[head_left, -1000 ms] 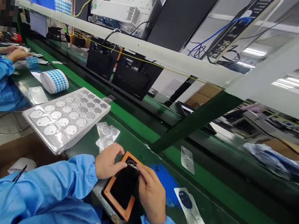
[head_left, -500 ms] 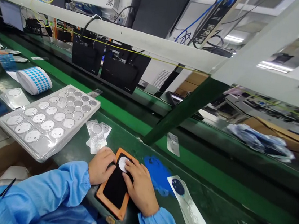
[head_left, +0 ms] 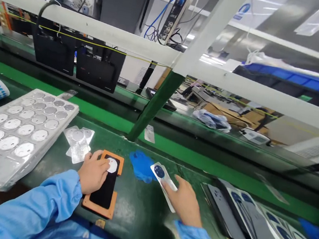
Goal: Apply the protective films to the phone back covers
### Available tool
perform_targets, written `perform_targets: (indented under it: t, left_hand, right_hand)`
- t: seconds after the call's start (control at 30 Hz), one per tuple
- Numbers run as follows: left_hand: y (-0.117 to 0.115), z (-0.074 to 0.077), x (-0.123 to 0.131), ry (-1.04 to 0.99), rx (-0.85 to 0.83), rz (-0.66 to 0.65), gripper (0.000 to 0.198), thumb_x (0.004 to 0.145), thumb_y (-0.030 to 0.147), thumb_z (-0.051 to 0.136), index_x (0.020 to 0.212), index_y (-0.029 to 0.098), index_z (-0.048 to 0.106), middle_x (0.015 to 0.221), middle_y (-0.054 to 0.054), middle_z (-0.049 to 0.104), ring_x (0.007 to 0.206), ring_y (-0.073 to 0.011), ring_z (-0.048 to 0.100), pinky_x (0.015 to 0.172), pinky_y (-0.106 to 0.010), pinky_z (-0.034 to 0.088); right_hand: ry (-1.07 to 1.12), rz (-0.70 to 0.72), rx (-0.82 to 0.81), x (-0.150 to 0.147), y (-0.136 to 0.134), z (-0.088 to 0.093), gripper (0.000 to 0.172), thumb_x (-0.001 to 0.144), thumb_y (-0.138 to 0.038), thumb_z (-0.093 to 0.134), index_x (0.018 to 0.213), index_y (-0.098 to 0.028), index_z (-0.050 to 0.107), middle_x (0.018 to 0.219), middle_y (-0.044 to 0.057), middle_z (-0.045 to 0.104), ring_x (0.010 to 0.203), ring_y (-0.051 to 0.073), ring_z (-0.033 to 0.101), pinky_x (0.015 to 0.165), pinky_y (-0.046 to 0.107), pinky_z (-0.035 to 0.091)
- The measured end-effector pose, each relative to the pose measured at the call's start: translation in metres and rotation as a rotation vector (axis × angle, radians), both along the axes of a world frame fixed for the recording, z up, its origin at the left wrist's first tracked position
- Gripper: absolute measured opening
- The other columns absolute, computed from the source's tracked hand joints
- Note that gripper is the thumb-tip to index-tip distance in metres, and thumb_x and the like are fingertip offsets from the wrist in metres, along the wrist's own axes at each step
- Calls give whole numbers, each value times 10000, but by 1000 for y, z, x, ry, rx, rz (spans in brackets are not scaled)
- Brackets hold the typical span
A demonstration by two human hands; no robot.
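Observation:
A black phone back cover lies in an orange jig (head_left: 99,207) on the green bench, with a white round disc (head_left: 112,165) stuck near its top. My left hand (head_left: 92,172) rests on the jig's upper left, thumb beside the disc, fingers bent. My right hand (head_left: 184,200) lies to the right with fingers stretched out, its fingertips on a white back cover with a dark round camera ring (head_left: 163,179). A blue cloth (head_left: 141,165) sits between jig and cover.
A clear blister tray of round discs (head_left: 15,129) stands at the left, loose disc packets (head_left: 78,140) beside it. Several more back covers (head_left: 257,220) are stacked at the right. A green conveyor strip (head_left: 201,161) and a green post (head_left: 152,109) lie beyond.
My right hand left the jig and moved right to the white cover. The view swung right, so the co-worker at the left is out of sight. The disc stays on the black cover.

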State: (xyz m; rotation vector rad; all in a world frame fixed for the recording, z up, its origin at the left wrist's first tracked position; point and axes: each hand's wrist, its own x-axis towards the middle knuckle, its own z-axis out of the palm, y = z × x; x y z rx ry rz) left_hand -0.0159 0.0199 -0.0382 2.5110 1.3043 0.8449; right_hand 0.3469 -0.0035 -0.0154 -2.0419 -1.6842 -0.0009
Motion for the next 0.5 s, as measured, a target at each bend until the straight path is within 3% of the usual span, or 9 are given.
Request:
perform_targets:
  t: [0.07,0.17,0.27,0.5]
  left_hand:
    - [1,1,1,9,3,9,223,831,143,557,991,237,681,1192,-74,677,1301,-376,360,964,-607,271]
    - [1,1,2,6,5,30,201,828,146,555,960,225,684,1177,-81,674,1309,-383,345,957,-607,277]
    - [-3,-1,0,-31,1,75,160,828,172,571,931,217,687,1181,-88,665,1315,-394,337,965,-618,275]
    - [-20,0,-9,-200,12,166,125,778,164,618,866,229,678,1157,-80,651,1291,-370,376,1002,-576,306]
  right_hand:
    - [-13,-99,-177,40,2,-6,668,629,-482,746,1101,-18,663,1086,305,671,1039,460,635,862,544,484]
    - [-3,-112,-358,67,6,-15,582,599,-494,744,1026,-100,702,926,187,731,904,363,690,776,407,500]
    - [15,-104,-455,71,13,-18,457,619,-513,718,926,-175,718,855,103,738,835,285,701,703,322,472]
    - [32,-133,-554,70,26,-9,373,552,-514,751,685,-173,682,705,112,706,737,303,695,658,343,452]
